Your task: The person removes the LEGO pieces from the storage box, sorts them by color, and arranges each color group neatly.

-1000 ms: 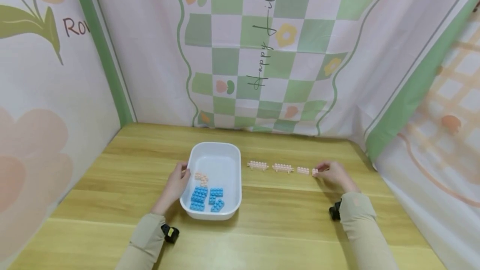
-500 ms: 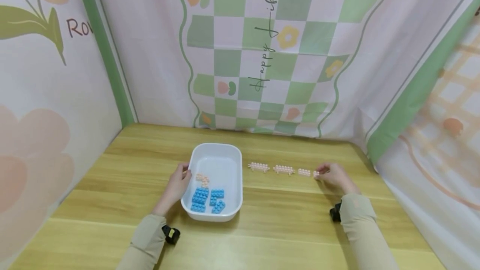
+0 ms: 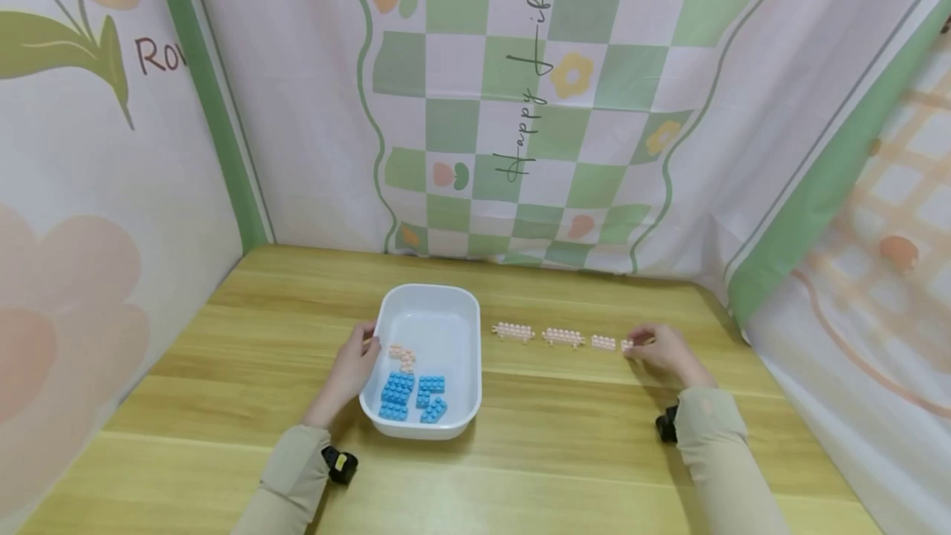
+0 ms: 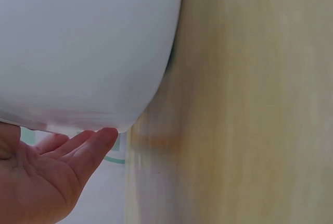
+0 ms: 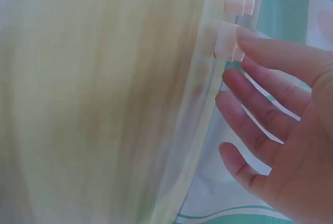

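Left grip (image 3: 352, 368): holds white tub (image 3: 421, 431) at left side
Right grip (image 3: 663, 352): pinches small pink brick (image 5: 225, 40)
Small pink brick: at right end of pink row (image 3: 562, 337), on bench (image 3: 550, 444)
Blue bricks (image 3: 399, 386): in tub's near end

The wood-grain counter (image 3: 579, 452) before me holds a white tub (image 3: 419, 430) and, to its right, three pale pink building bricks (image 3: 563, 338) in a line ending at a smaller brick (image 3: 627, 346) I pinch.

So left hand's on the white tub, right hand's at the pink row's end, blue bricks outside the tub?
No: the blue bricks lie inside the white tub, per the head view. Left hand and right hand are as you said.
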The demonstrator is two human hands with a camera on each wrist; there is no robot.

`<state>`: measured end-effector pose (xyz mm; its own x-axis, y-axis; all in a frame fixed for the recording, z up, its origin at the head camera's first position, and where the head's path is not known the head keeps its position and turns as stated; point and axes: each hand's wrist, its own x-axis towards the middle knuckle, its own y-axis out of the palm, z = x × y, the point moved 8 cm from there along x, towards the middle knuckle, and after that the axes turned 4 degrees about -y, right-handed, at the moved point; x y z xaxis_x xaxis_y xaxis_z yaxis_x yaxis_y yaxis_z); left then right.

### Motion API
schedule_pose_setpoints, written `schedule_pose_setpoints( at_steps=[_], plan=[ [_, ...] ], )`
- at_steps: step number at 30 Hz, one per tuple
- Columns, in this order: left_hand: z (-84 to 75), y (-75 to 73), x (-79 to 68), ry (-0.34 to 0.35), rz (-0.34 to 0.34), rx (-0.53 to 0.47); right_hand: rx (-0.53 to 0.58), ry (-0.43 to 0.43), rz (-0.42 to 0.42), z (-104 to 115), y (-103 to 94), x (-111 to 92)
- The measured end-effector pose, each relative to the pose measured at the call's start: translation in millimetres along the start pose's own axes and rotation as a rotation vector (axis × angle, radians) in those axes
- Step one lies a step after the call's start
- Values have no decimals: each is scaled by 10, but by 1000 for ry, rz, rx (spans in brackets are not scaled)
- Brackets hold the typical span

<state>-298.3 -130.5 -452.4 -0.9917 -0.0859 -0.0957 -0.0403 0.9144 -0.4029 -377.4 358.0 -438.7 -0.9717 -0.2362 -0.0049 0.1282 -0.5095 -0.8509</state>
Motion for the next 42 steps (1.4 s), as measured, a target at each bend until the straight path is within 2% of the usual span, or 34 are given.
schedule_pose_setpoints(
  at_steps=[7, 13, 20, 26, 31, 42],
  plan=[
    [6, -2, 2, 0, 6, -3, 30, 25, -16, 59, -48, -87],
    [22, 13, 16, -14, 16, -3, 20, -41, -64, 238, -109, -95],
    [33, 3, 27, -23, 21, -7, 12, -131, -106, 629, -138, -47],
    [41, 10, 39, -23, 27, -10, 15, -170, -125, 977, -96, 15],
    [4, -4, 24, -6, 18, -8, 19, -234, -148, 1297, 18, 89],
    [-12, 27, -40, -13, -7, -8, 65, -342, -107, 1916, 252, 230]
  ],
)
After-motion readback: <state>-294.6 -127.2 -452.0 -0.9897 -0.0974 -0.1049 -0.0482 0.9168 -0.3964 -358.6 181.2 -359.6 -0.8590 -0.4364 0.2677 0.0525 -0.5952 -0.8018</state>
